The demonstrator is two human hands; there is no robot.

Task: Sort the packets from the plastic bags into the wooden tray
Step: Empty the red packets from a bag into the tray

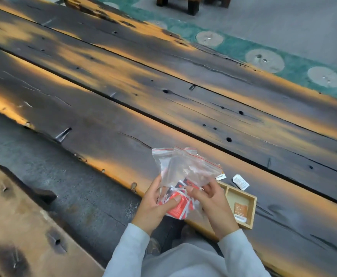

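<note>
Clear zip bags (183,166) with red seal strips are held upright over the near table edge. My left hand (155,204) grips them from the left, thumb pressed on red and white packets (178,207) inside the lower part. My right hand (211,198) pinches the bags from the right. Behind my right hand lies the wooden tray (252,208); an orange packet (240,211) rests in its right compartment. A white packet (241,181) and a second small packet (221,176) lie on the table just beyond the tray.
The dark plank table (163,92) stretches away, with gaps and knot holes. A wooden bench (24,226) sits at lower left across a floor gap. A green patterned strip (263,56) and furniture legs (192,7) lie beyond the far edge.
</note>
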